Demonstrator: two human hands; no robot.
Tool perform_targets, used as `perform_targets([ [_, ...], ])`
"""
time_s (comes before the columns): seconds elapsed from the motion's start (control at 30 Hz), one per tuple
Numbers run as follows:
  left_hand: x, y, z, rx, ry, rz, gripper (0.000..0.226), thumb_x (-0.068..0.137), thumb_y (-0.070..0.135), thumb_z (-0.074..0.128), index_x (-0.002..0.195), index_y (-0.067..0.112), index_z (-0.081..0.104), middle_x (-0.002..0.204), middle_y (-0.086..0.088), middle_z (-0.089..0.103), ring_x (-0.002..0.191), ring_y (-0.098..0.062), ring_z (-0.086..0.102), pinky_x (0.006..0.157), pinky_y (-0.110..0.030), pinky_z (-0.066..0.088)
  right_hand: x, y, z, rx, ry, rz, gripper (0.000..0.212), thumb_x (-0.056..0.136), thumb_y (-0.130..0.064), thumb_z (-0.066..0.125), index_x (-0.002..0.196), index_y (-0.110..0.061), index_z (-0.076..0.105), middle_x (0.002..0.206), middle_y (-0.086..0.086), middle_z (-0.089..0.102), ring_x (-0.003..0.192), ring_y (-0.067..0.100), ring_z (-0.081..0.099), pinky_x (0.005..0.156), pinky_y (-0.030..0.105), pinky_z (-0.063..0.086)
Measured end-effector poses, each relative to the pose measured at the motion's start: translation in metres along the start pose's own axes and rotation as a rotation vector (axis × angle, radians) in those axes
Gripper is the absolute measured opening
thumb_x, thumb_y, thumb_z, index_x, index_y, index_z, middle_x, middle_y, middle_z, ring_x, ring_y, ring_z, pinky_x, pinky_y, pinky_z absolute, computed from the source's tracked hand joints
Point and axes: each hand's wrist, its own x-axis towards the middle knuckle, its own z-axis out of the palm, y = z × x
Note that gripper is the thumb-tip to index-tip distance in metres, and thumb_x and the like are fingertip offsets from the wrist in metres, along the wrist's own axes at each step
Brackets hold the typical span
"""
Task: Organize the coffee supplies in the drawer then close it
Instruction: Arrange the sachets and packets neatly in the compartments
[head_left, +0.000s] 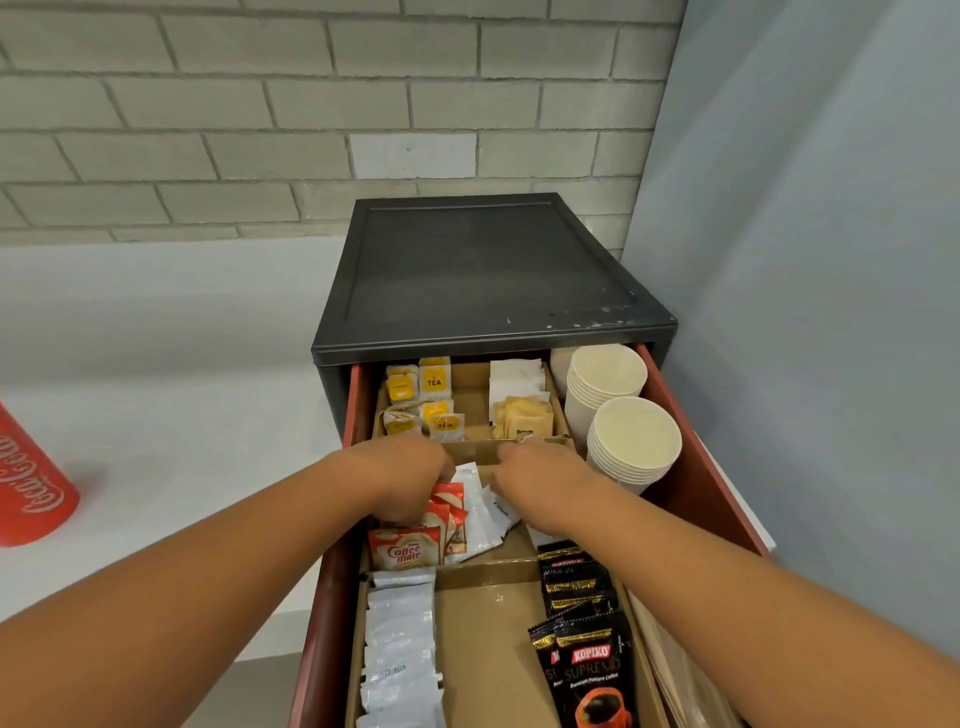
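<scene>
Your left hand curls down around the red creamer sachets, likely gathering them upright into one stack. Your right hand, palm down just beside it, covers the white sachets; its fingers are hidden, so I cannot tell whether it grips any. Both forearms reach straight in with the wrists dipped. Tea bags lie beyond your knuckles, paper cups stand right of your right hand, and the drawer is open around them.

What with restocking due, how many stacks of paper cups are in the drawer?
2: one stack at the drawer's right rear, another just in front of it. A third may hide behind.
</scene>
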Motion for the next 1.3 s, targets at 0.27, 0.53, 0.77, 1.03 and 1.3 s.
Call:
perform_targets([
  [0.27,-0.012,-0.011,-0.021,-0.011,0.154,0.034,0.006,0.084,0.016,0.061,0.086,0.02,0.057,0.09,-0.001,0.062,0.083,-0.018,0.058,0.064,-0.026,0.043,0.007,-0.004,-0.001,0.193,0.117,0.08,0.031,0.088,-0.006,0.052,0.118,-0.009,0.059,0.119,0.013,0.053,0.108,0.029,0.053,0.078,0.034,0.047],
  [0.53,-0.026,-0.002,-0.02,0.056,-0.011,0.084,0.034,0.088,0.02,0.057,0.123,0.023,0.057,0.113,0.001,0.06,0.091,-0.012,0.052,0.071,-0.021,0.042,0.014,-0.019,0.001,0.566,-0.069,0.027,0.05,0.079,-0.02,0.07,0.126,-0.014,0.053,0.112,0.008,0.049,0.101,0.025,0.052,0.072,0.026,0.043],
  [0.77,-0.03,0.008,-0.017,0.072,-0.175,0.089,0.049,0.082,0.035,0.063,0.127,0.02,0.05,0.108,-0.002,0.059,0.087,-0.015,0.053,0.066,-0.021,0.043,0.015,-0.017,0.008,0.247,-0.049,0.195,0.072,0.076,-0.035,0.074,0.136,-0.015,0.04,0.135,0.012,0.043,0.125,0.031,0.041,0.096,0.038,0.043],
  [1.03,-0.029,0.01,-0.018,0.088,-0.206,0.073,0.048,0.087,0.022,0.058,0.134,0.018,0.047,0.102,0.0,0.052,0.089,-0.015,0.051,0.063,-0.019,0.038,0.021,0.0,0.004,0.086,-0.346,0.209,0.061,0.079,-0.02,0.072,0.134,-0.006,0.047,0.129,0.012,0.055,0.116,0.027,0.054,0.093,0.034,0.046],
  [1.3,-0.024,0.002,-0.011,0.134,0.044,0.066,0.021,0.091,0.015,0.052,0.111,0.016,0.059,0.099,-0.003,0.061,0.082,-0.014,0.055,0.064,-0.02,0.041,0.021,0.004,0.003,0.199,-0.327,0.297,0.057,0.079,-0.009,0.07,0.131,-0.002,0.046,0.125,0.014,0.058,0.111,0.028,0.058,0.084,0.033,0.048],
])
